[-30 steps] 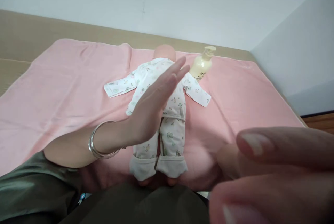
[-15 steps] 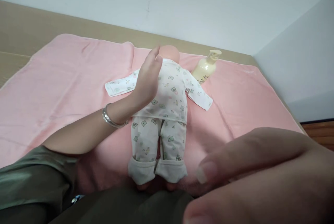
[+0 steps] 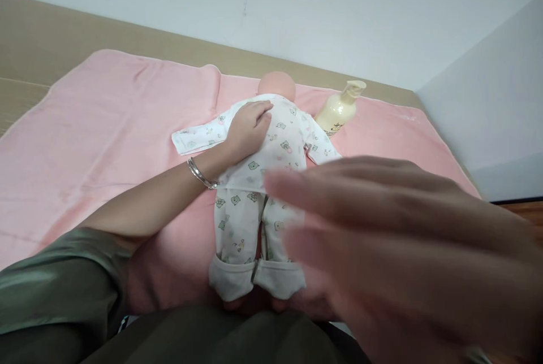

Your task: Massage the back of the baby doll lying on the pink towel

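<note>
A baby doll (image 3: pixel 276 85) lies on a pink blanket (image 3: pixel 169 92), its head toward the wall. It wears a white printed top (image 3: pixel 284 126) and matching trousers (image 3: pixel 237 222) with turned-up cuffs. My left hand (image 3: pixel 249 129) lies flat on the upper left of the top, fingers extended and nothing in its grasp. Close to the camera at the right, my right hand (image 3: pixel 394 239) is blurred, with its fingers stretched out over the doll's right side and legs. It holds nothing visible and hides part of the trousers and the right sleeve's end.
A cream pump bottle (image 3: pixel 339 109) leans on the blanket just right of the doll's shoulder. Behind the blanket runs a tan surface (image 3: pixel 127 27) against a white wall (image 3: pixel 297 8). A brown wooden surface shows at the right edge.
My left hand has lowered from a raised, edge-on pose onto the doll's top. My right hand has moved up and left, now covering part of the doll.
</note>
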A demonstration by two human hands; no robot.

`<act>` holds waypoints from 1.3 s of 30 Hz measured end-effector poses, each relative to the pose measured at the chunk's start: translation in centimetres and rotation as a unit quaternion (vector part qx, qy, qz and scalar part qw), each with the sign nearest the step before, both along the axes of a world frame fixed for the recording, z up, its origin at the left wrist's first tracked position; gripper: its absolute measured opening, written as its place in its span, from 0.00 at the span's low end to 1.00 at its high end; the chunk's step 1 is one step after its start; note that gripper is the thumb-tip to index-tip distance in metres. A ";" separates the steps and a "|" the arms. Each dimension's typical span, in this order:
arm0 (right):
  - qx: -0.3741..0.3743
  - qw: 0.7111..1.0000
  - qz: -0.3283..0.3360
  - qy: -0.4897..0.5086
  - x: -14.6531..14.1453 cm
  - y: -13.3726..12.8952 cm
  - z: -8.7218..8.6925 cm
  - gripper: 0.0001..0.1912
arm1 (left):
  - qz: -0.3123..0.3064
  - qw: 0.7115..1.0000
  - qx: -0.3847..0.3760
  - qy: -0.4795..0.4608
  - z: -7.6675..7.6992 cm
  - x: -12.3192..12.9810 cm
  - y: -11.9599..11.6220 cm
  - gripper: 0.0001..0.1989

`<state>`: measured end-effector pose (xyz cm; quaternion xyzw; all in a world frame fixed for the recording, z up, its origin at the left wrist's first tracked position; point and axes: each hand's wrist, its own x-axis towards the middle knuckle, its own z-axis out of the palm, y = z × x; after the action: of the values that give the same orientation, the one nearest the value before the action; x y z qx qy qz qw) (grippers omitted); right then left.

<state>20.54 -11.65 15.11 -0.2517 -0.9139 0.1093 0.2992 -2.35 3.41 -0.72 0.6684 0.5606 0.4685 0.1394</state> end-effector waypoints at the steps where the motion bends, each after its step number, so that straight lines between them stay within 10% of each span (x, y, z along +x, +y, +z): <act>1: 0.005 1.000 0.010 -0.008 -1.2 1.4 -0.5 0.17 | 0.004 1.000 -0.007 -0.002 -0.2 -0.3 0.2 0.19; 11: -0.031 0.983 -0.102 -0.148 -7.7 13.9 -12.5 0.30 | 0.083 0.996 0.002 -0.044 -1.1 -0.4 0.2 0.21; 19: -0.119 0.959 -0.218 -0.133 -6.1 17.1 -12.5 0.35 | 0.094 0.995 -0.039 0.016 0.0 0.2 -0.4 0.23; 23: -0.089 0.945 -0.277 -0.147 -7.7 13.7 -12.7 0.33 | 0.100 0.994 -0.038 0.017 -0.1 0.1 -0.3 0.23; 28: -0.031 0.967 -0.182 -0.173 -9.4 10.2 -12.9 0.32 | 0.101 0.994 -0.038 0.022 -0.5 0.0 -0.2 0.24; 32: -0.078 0.972 -0.135 -0.177 -8.3 13.7 -12.4 0.30 | 0.103 0.994 -0.036 0.031 -0.7 -0.1 -0.1 0.24; 39: -0.121 0.950 -0.258 -0.131 -7.2 16.4 -12.6 0.34 | 0.115 0.992 -0.034 0.031 -0.6 0.3 -0.1 0.24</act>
<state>13.36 4.78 2.49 -0.5252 -0.8288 0.1047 0.1621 -2.09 3.27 -1.32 0.6085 0.6534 0.4414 0.0898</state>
